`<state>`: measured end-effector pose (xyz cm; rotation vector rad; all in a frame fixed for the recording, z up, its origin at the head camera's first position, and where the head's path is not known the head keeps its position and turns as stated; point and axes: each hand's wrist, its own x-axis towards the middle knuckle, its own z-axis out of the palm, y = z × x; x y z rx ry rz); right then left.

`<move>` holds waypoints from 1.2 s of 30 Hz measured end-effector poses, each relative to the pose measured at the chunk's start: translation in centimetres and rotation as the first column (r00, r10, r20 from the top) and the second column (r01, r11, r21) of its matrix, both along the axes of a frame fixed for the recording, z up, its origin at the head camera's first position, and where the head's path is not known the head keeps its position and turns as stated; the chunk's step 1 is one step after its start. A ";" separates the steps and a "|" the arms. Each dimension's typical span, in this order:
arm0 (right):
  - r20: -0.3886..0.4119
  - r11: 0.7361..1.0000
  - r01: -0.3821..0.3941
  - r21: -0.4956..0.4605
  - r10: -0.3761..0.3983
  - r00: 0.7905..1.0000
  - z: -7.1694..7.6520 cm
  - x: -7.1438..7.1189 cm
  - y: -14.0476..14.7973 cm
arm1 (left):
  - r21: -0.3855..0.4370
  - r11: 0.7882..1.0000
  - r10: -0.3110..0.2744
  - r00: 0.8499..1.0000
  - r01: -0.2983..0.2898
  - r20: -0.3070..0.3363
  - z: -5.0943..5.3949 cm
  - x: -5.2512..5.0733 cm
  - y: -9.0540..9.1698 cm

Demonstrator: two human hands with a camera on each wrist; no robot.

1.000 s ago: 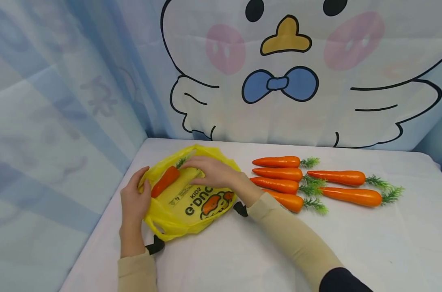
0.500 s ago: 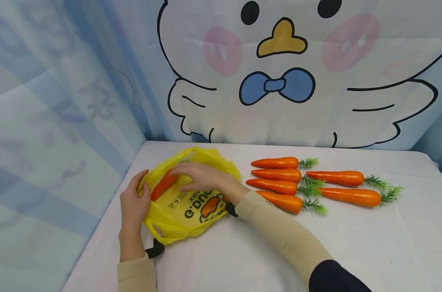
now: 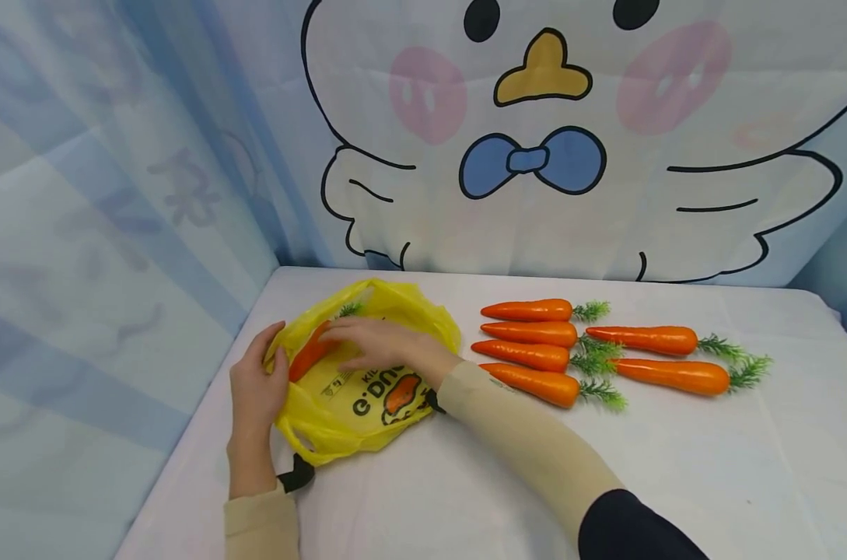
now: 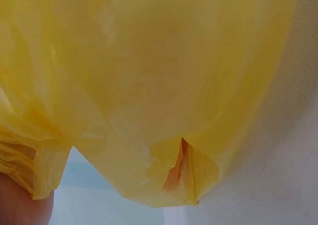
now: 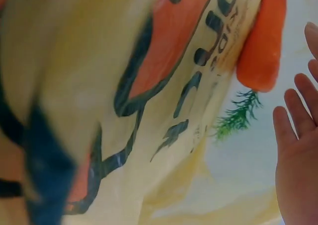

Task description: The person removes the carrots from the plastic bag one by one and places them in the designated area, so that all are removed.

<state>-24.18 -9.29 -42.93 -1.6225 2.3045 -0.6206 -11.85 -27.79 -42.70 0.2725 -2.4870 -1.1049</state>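
A yellow plastic bag (image 3: 335, 435) with a printed front lies at the left of the table. My left hand (image 3: 257, 389) holds its left rim between thumb and fingers; the left wrist view is mostly filled by the bag's thin film (image 4: 164, 66). Inside the mouth leans an orange carrot (image 3: 308, 358) with green leaves, its lower end near that rim. My right hand (image 3: 381, 342) reaches over the bag beside this carrot, partly covering it in the head view. In the right wrist view the right hand (image 5: 300, 150) has straight fingers, apart from the carrot (image 5: 263, 41).
Several carrots (image 3: 528, 334) lie in a column right of the bag, leaves pointing right. Two more carrots (image 3: 643, 340) lie farther right. A white cloth covers the table (image 3: 675, 474). Printed curtains (image 3: 535, 225) stand behind and at the left.
My right hand has moved left over the bag, closer to the carrot in it, and now hides part of that carrot. The left hand keeps its hold on the rim. The carrots at the right stay put.
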 end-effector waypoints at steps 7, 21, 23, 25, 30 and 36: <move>-0.037 0.998 0.013 0.057 -0.011 0.999 -0.5 -0.4 -0.3 | 0.018 1.000 -0.011 1.000 0.011 -0.001 0.1 0.0 0.1; -0.105 0.995 0.032 0.093 -0.022 0.994 -0.9 -0.5 -0.7 | 0.025 1.000 0.004 0.999 -0.005 0.040 0.2 -0.1 0.1; -0.125 0.992 0.048 0.118 -0.033 0.992 -1.0 -0.4 -0.8 | 0.023 1.000 0.008 0.999 -0.009 0.045 0.2 -0.1 0.1; -0.141 0.989 0.060 0.139 -0.040 0.989 -1.0 -0.4 -0.8 | 0.020 1.000 0.012 0.999 -0.013 0.040 0.2 -0.1 0.1; -0.159 0.987 0.069 0.146 -0.046 0.986 -1.1 -0.4 -1.0 | 0.012 1.000 0.011 1.000 -0.012 0.023 0.1 0.0 -0.1; -0.167 0.993 0.041 0.113 -0.022 0.986 -1.0 -0.4 -1.5 | -0.002 1.000 0.011 1.000 -0.011 0.002 0.0 0.1 -0.3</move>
